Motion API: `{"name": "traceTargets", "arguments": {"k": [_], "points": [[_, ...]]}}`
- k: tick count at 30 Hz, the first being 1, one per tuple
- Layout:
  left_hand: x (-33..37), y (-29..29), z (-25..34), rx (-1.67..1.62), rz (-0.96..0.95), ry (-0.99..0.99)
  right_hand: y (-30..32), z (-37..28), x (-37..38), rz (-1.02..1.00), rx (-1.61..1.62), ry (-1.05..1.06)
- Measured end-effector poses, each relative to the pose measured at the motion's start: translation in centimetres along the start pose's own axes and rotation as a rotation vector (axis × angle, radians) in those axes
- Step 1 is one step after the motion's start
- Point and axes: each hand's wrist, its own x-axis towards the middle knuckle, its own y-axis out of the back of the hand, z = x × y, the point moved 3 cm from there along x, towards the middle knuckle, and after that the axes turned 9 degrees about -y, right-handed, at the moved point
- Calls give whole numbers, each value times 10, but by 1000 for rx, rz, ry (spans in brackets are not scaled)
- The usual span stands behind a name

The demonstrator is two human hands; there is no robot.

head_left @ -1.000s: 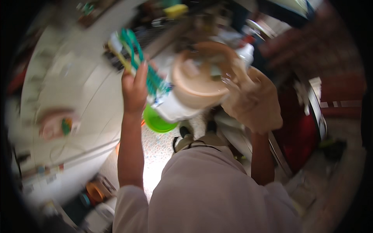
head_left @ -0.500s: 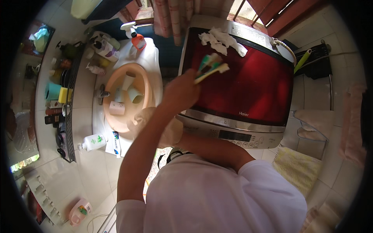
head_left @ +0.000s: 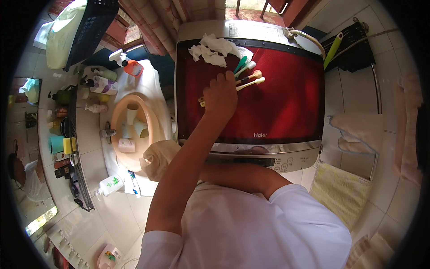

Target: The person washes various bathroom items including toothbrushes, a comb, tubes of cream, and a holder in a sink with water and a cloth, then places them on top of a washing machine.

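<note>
My left hand (head_left: 221,96) is closed round a bundle of toothbrushes (head_left: 250,67) over the dark red lid of a washing machine (head_left: 277,107). Their heads fan out past my fingers: green, white and pale yellow ones, along with a brown-bristled brush (head_left: 254,76). Handle ends poke out on the other side of my fist. A bunched beige cloth (head_left: 163,157) hangs at the end of my right arm, beside the basin; the cloth and my left forearm hide the right hand's fingers. Crumpled white tissue (head_left: 215,50) lies on the lid beyond the brushes.
On the left a peach basin (head_left: 117,112) holding several cups sits in the white sink (head_left: 157,85). An orange spray bottle (head_left: 133,68), a pump bottle (head_left: 109,184) and a tube (head_left: 133,181) stand or lie around it. A wall rack (head_left: 77,157) carries toiletries.
My left hand has come lower over the washer lid with the toothbrushes, which now show more clearly. The whole view has shifted, with the washer further left in it.
</note>
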Motion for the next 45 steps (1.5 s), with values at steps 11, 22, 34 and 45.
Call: {"name": "traceTargets", "arguments": {"k": [11, 22, 34, 45], "points": [[-21, 30, -22, -50, -120, 156, -20, 11, 21, 40, -816, 75], [-36, -36, -12, -219, 19, 232, -99, 21, 23, 65, -1483, 351], [-147, 80, -64, -639, 661, 72, -136, 30, 43, 48, -1546, 322], [-556, 429, -279, 497, 1640, 852, -162, 52, 57, 43, -1595, 317]]}}
